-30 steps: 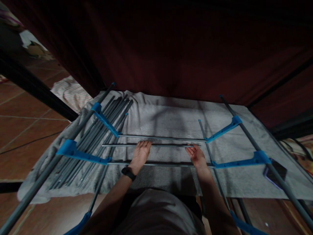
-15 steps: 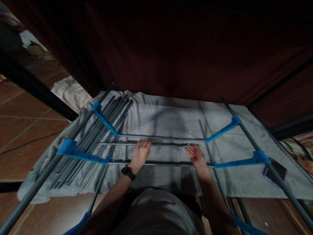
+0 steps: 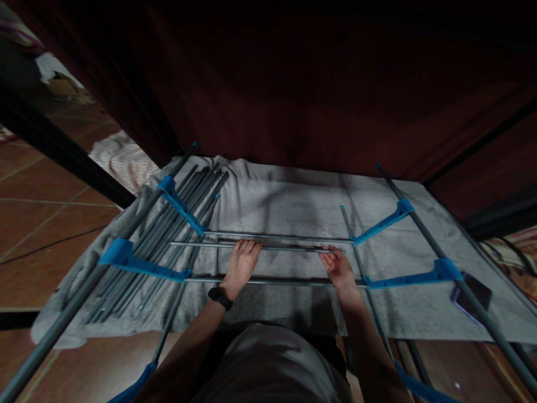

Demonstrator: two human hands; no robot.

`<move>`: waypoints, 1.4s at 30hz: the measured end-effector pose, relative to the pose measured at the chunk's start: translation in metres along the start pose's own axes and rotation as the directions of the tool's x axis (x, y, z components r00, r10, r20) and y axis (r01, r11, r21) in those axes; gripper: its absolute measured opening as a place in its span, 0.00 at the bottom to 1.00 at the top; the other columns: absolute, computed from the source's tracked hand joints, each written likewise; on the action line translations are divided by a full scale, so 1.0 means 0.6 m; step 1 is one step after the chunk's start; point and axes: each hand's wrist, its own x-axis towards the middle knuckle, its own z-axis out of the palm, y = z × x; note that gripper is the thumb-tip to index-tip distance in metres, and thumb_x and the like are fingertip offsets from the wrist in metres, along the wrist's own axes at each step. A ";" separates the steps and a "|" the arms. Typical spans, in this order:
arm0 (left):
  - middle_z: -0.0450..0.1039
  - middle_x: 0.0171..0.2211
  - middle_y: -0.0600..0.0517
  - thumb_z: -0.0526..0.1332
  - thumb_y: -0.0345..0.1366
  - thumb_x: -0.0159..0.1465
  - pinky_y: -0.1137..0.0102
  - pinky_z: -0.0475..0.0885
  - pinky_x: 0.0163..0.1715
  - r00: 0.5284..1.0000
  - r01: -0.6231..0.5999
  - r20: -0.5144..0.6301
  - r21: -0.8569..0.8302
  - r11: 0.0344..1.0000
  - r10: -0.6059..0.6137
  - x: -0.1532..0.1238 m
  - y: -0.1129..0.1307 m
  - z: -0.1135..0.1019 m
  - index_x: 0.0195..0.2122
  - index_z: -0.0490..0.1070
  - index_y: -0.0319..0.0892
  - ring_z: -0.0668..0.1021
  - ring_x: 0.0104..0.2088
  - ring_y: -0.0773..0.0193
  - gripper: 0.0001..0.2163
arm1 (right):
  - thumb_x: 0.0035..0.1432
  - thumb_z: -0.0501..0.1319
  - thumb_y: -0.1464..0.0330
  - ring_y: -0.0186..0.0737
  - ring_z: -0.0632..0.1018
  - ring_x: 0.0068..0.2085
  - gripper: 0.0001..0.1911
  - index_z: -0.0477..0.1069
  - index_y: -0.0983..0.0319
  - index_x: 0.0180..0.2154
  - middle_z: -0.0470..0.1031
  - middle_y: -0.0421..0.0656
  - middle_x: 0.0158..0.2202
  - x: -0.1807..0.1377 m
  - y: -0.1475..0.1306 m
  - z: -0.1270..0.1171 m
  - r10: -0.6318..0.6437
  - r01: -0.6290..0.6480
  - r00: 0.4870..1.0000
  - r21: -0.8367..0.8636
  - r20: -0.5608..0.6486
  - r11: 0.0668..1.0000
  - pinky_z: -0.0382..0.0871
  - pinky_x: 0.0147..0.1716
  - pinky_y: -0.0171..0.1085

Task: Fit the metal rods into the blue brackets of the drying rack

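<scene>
Loose tube [image 3: 289,249] spans mid-frame in the head view, gripped by the left hand [image 3: 244,262] and held between the right hand's [image 3: 338,268] fingers; if that lighter hold slips, it could swing into the blue bracket [image 3: 183,209], centre-left.

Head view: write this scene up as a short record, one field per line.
Left hand: palm down, fingers over the loose rod
Right hand: fingers at the rod's right end
Rod position: between two crossbars in this view
Blue brackets: on both sides
Other tubes: side by side, at left
Phone: on cloth, at right
</scene>
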 end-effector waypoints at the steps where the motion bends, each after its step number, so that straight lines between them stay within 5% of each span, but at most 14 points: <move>1: 0.81 0.50 0.45 0.51 0.30 0.77 0.52 0.69 0.63 1.000 0.005 0.000 0.000 1.000 -0.005 0.000 0.000 0.000 0.57 0.75 0.48 0.79 0.52 0.50 0.16 | 0.57 0.67 0.70 0.41 0.85 0.38 0.06 0.73 0.52 0.32 0.85 0.39 0.32 0.000 0.000 0.000 0.002 -0.002 1.000 0.000 -0.001 1.000 0.85 0.48 0.42; 16: 0.80 0.47 0.45 0.51 0.28 0.75 0.55 0.73 0.56 1.000 -0.011 0.029 0.002 1.000 0.011 -0.003 0.005 -0.001 0.56 0.75 0.46 0.79 0.49 0.50 0.15 | 0.58 0.70 0.70 0.39 0.85 0.36 0.06 0.75 0.54 0.33 0.84 0.39 0.31 -0.003 0.003 -0.001 -0.023 0.023 1.000 0.021 0.002 1.000 0.84 0.47 0.39; 42: 0.83 0.49 0.45 0.53 0.25 0.74 0.55 0.74 0.61 0.992 0.015 0.124 0.040 0.999 -0.020 0.005 0.006 0.006 0.54 0.79 0.43 0.82 0.52 0.52 0.17 | 0.56 0.69 0.70 0.41 0.85 0.37 0.06 0.75 0.52 0.33 0.84 0.38 0.31 0.004 0.008 -0.004 -0.024 0.024 1.000 0.007 0.004 1.000 0.85 0.47 0.42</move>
